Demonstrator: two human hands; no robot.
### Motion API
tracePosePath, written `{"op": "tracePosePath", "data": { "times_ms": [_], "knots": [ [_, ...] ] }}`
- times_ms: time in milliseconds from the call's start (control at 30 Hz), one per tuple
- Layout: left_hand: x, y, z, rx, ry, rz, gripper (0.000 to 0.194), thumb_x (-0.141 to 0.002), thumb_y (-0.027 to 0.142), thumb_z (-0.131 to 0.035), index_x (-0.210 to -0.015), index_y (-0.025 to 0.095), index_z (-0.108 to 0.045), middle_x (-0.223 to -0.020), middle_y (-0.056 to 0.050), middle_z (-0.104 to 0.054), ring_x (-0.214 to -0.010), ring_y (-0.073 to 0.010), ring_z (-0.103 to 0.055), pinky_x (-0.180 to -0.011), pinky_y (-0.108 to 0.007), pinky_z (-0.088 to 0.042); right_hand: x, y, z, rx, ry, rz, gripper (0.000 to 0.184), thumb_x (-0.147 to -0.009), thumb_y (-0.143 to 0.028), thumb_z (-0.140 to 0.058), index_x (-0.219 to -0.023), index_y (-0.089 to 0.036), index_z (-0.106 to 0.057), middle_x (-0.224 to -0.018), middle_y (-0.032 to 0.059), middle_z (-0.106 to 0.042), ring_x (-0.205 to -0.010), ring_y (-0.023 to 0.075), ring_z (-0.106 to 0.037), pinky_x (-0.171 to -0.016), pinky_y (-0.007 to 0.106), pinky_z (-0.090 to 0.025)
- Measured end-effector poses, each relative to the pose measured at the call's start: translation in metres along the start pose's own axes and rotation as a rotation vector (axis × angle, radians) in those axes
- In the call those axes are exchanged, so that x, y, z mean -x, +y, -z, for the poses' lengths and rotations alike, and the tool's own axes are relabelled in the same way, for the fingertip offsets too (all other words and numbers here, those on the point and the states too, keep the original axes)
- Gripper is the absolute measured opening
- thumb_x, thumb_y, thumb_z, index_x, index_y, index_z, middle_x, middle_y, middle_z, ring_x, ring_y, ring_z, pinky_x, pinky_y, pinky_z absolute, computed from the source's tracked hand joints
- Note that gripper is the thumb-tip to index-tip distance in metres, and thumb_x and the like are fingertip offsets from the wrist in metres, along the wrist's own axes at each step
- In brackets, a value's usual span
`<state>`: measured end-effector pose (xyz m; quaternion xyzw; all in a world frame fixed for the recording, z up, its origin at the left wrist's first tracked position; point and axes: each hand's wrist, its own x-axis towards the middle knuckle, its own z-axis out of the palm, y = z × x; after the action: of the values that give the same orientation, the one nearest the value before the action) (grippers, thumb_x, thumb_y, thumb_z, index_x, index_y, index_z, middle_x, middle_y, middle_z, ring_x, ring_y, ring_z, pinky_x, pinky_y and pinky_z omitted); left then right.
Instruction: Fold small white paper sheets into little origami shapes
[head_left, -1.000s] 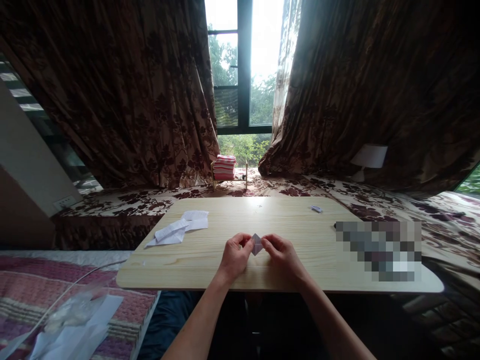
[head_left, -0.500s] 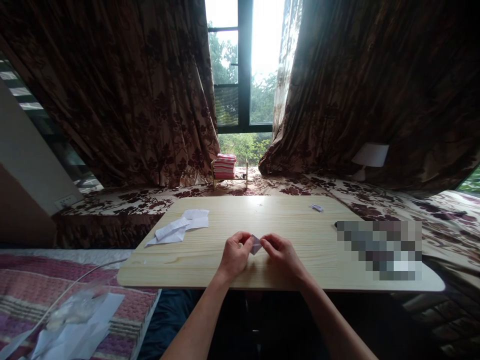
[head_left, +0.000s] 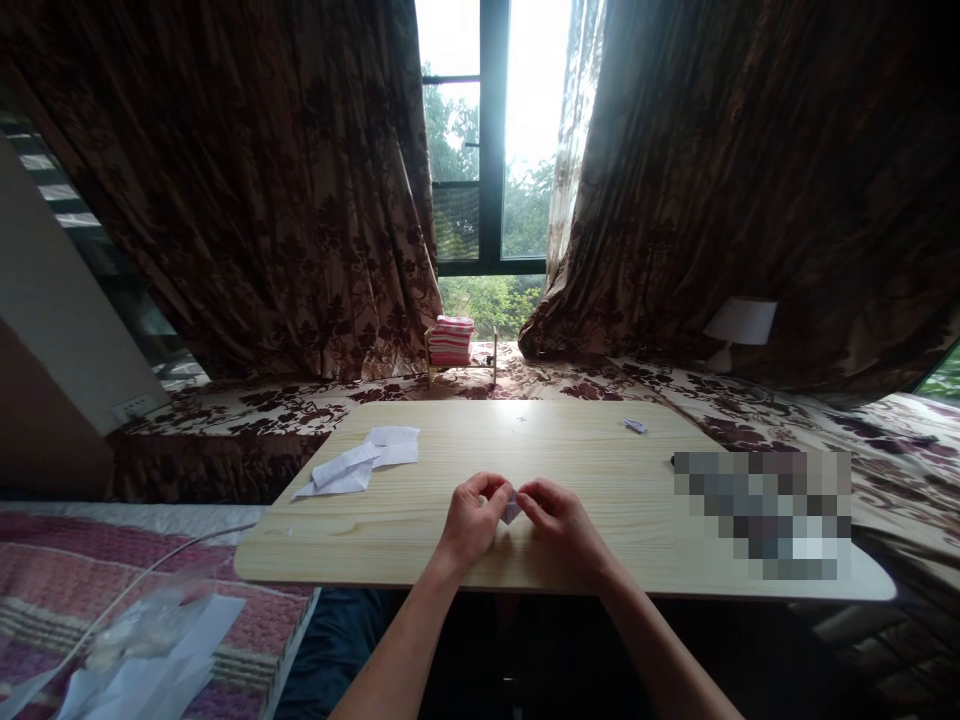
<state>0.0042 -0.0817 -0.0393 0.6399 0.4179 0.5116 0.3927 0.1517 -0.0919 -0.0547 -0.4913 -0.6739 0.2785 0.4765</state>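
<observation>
A small folded piece of paper (head_left: 511,511), pale and pointed at its lower end, is pinched between my two hands just above the near middle of the table. My left hand (head_left: 474,515) grips its left side between thumb and fingers. On the other side, the fingertips of my right hand (head_left: 556,510) are closed on its right edge. The fingers cover much of the paper, so its full shape is hidden. Both forearms reach in over the table's front edge.
Loose white paper pieces (head_left: 352,465) lie on the left of the wooden table (head_left: 450,440). A small folded paper (head_left: 634,427) rests at the far right. Blurred-out items cover the right end. More paper sheets (head_left: 150,660) and a clear plastic bag (head_left: 154,620) lie on the bed.
My fingertips have drawn a little closer together over the folded paper, covering more of it. The whole view has shifted slightly, with the table sitting lower.
</observation>
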Motion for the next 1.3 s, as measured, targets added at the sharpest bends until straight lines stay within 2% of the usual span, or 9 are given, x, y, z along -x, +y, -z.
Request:
{"op": "tracePosePath", "data": {
  "times_ms": [300,500,733,1033,1300],
  "knots": [
    [0.0002,-0.0007,-0.0005,0.017,-0.017,0.007,0.016,-0.077,0.027,-0.058,-0.075,0.013,-0.066,-0.072,-0.003,-0.065,-0.07,-0.0147,-0.056,-0.068,-0.025,-0.044,0.0003,-0.0003,-0.0003,0.021,-0.016,-0.005,0.024,-0.082,-0.036,-0.051,-0.071,-0.017,-0.06,-0.067,0.0025,-0.061,-0.062,0.0156,-0.051,-0.059,0.027,-0.041],
    [0.0003,0.0001,-0.0004,0.002,0.001,0.015,0.018,-0.077,0.028,-0.057,-0.07,0.013,-0.064,-0.067,-0.002,-0.062,-0.066,-0.0134,-0.054,-0.064,-0.024,-0.043,0.0006,0.002,-0.0013,0.026,-0.026,-0.012,0.024,-0.082,-0.036,-0.052,-0.071,-0.016,-0.06,-0.066,0.0026,-0.06,-0.062,0.0157,-0.051,-0.059,0.028,-0.04],
    [-0.0011,-0.003,-0.0008,-0.004,0.006,0.039,0.023,-0.077,0.033,-0.059,-0.069,0.012,-0.064,-0.065,-0.003,-0.062,-0.062,-0.0135,-0.053,-0.06,-0.024,-0.043,-0.0001,0.0019,-0.0001,0.006,-0.005,-0.015,0.023,-0.081,-0.035,-0.054,-0.069,-0.017,-0.06,-0.064,0.0019,-0.059,-0.061,0.0153,-0.05,-0.058,0.027,-0.04],
    [-0.0029,-0.0037,-0.0002,-0.056,-0.002,-0.008,0.021,-0.08,0.031,-0.056,-0.072,0.013,-0.064,-0.071,-0.004,-0.064,-0.07,-0.0157,-0.056,-0.069,-0.026,-0.043,-0.0014,0.0001,0.0049,-0.079,0.112,-0.05,0.028,-0.081,-0.041,-0.052,-0.072,-0.016,-0.059,-0.067,0.0033,-0.061,-0.063,0.0158,-0.054,-0.06,0.027,-0.043],
    [-0.0021,-0.0033,0.0005,-0.125,-0.06,-0.064,0.018,-0.079,0.027,-0.056,-0.072,0.015,-0.066,-0.075,-0.004,-0.064,-0.074,-0.0162,-0.056,-0.072,-0.027,-0.042,-0.0025,-0.0043,0.0045,-0.114,0.105,-0.06,0.024,-0.08,-0.039,-0.054,-0.077,-0.016,-0.061,-0.073,0.0042,-0.064,-0.066,0.016,-0.057,-0.059,0.027,-0.043]
  ]
}}
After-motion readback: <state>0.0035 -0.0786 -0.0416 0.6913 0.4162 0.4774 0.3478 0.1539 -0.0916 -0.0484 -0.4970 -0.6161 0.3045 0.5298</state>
